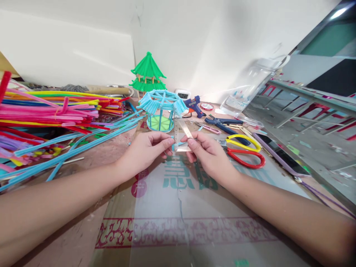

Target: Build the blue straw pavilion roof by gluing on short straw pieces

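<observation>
My left hand and my right hand meet at the middle of the table, both pinching a short light-blue pipe cleaner piece laid against a clear plastic ruler. The left fingers grip its left end, and the right thumb and fingers hold the ruler and the piece's right end. Just behind the hands stands a small light-blue pipe cleaner pavilion with a green base. A green pavilion stands further back by the wall.
A big pile of coloured pipe cleaners fills the left side, with long blue ones reaching toward my left hand. To the right lie yellow-and-red scissors, blue pliers, a blue glue gun and a phone. A printed cardboard sheet covers the table.
</observation>
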{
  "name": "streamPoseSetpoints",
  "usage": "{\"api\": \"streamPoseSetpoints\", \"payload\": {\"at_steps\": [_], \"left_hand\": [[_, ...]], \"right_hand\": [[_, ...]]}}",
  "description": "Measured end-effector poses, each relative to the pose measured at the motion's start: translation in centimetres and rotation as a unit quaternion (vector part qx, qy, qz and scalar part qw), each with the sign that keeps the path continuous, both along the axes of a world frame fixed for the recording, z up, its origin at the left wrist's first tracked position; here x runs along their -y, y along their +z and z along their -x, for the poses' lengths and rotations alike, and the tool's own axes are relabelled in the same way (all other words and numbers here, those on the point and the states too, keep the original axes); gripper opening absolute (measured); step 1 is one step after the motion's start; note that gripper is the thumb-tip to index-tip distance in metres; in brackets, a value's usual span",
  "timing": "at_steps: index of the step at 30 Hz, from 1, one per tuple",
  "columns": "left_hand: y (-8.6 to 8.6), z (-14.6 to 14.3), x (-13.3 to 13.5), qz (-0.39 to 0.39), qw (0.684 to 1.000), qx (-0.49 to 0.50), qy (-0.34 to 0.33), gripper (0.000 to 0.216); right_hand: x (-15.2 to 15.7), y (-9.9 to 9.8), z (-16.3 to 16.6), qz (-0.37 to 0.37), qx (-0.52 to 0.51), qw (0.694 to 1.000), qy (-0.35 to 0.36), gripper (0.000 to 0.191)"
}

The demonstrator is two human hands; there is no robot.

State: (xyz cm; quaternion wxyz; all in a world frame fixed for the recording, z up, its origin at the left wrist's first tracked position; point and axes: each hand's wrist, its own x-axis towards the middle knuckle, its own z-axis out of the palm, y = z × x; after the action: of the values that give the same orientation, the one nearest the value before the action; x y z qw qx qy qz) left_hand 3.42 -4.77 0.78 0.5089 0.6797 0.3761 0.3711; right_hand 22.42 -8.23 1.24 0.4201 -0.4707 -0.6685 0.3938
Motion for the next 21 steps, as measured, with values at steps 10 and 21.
{"api": "streamPoseSetpoints", "payload": {"at_steps": [10, 21], "left_hand": [[0.19, -0.16, 0.15, 0.021, 1.000, 0.011, 0.009, 0.025], [0.32, -0.12, 0.21, 0.009, 1.000, -0.001, 0.001, 0.026]], "right_hand": [[0.13, -0.10, -0.11, -0.023, 0.028, 0.999, -0.014, 0.023], [0.39, 0.06, -0.13, -0.029, 0.045, 0.998, -0.021, 0.021]]}}
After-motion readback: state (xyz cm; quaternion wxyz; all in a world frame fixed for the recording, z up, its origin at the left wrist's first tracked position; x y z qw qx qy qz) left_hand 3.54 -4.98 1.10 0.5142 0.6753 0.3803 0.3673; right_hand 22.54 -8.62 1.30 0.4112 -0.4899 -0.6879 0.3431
